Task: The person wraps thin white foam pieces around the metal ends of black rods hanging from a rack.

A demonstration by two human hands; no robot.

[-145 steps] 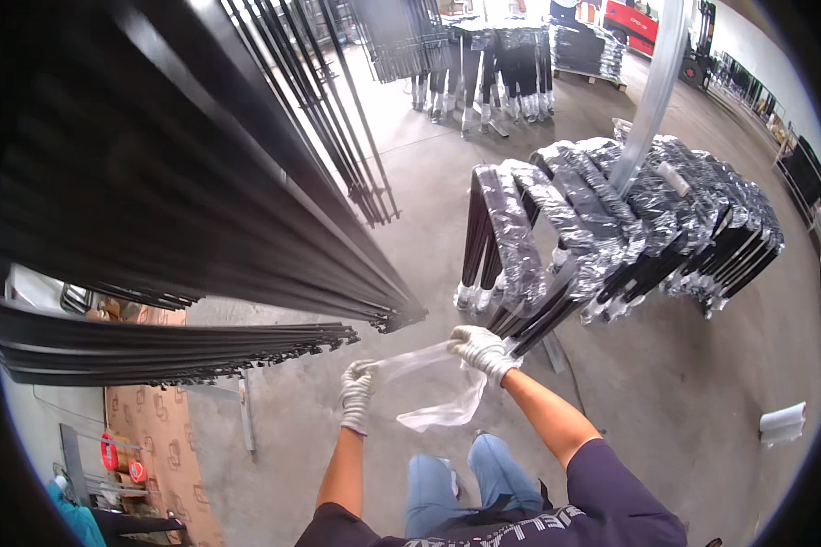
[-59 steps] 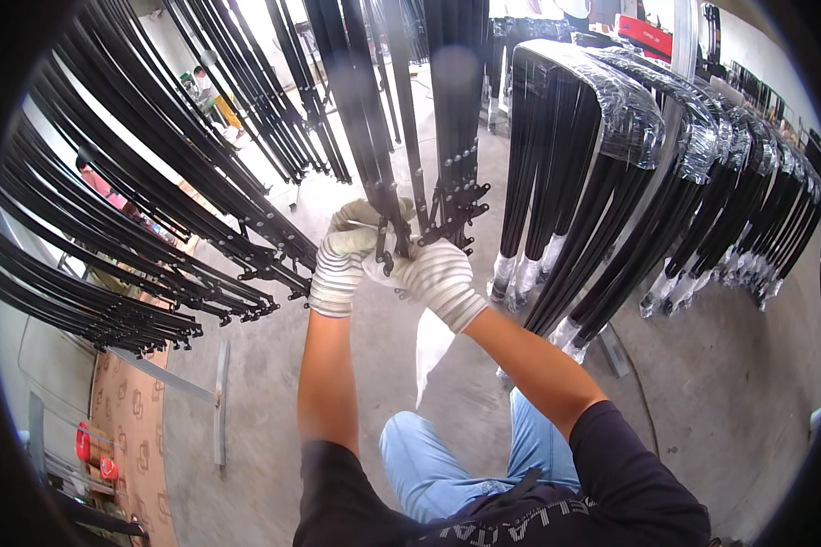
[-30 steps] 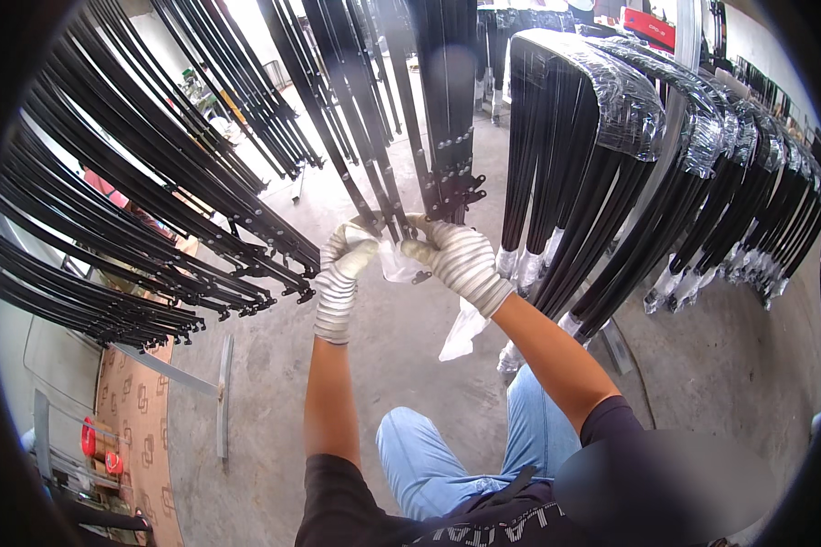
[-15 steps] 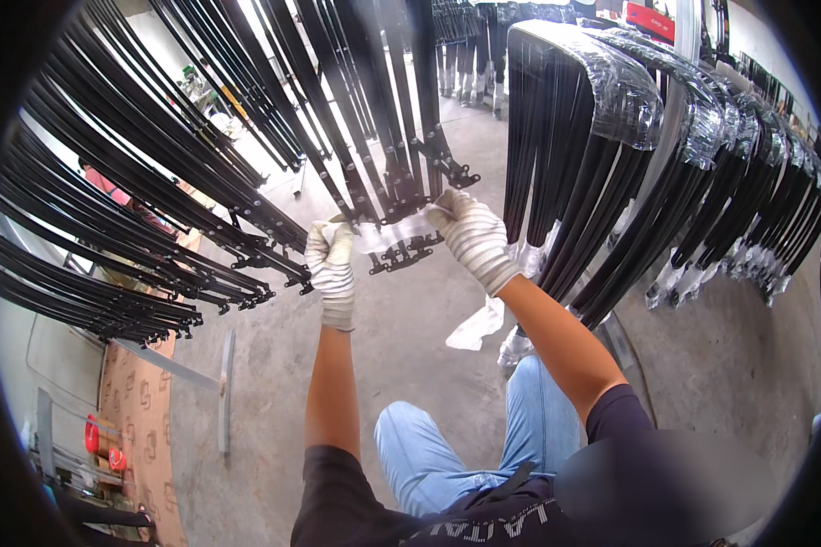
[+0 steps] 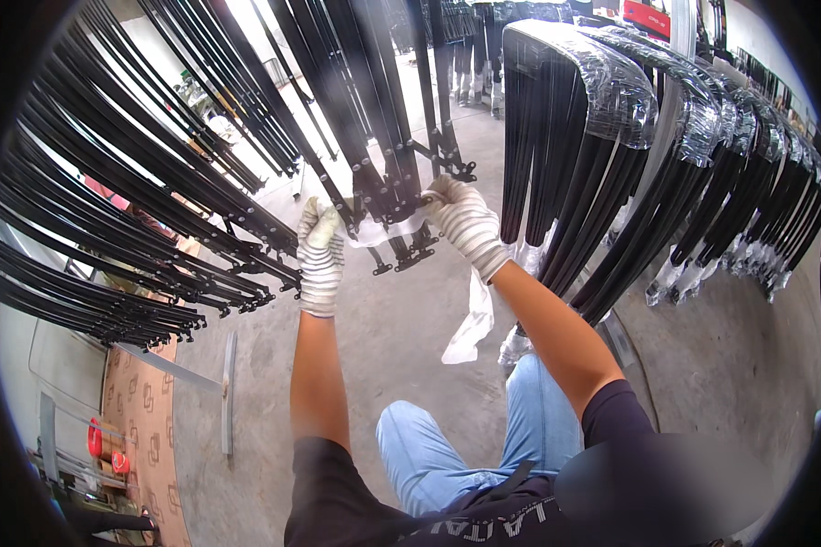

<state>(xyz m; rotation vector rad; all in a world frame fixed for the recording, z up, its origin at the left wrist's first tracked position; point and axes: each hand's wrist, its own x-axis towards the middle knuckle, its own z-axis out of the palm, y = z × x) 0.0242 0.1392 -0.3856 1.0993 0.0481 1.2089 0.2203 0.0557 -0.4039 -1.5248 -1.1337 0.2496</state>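
A thin white strip [image 5: 374, 237], like wrapping foam or film, stretches between my two hands behind the lower ends of a bundle of black metal bars [image 5: 394, 187]. My left hand [image 5: 320, 264], in a striped whitish glove, pinches one end of the strip at the bundle's left side. My right hand [image 5: 468, 223], gloved alike, is closed on the strip at the right side, its fingertips partly hidden. A loose tail [image 5: 471, 324] of the white material hangs below the right hand. Flat black end tabs with holes [image 5: 415, 253] stick out under the strip.
Rows of hanging black bars [image 5: 146, 219] fill the left side. On the right stand black curved frames [image 5: 570, 109] with clear plastic wrapping. A grey metal bar [image 5: 228, 392] lies on the concrete floor, near a brown patterned sheet [image 5: 146, 410].
Both hands have drawn a little farther apart, the left one moving left and the right one slightly up. The strip sits closer around the bundle, and its loose tail hangs straighter.
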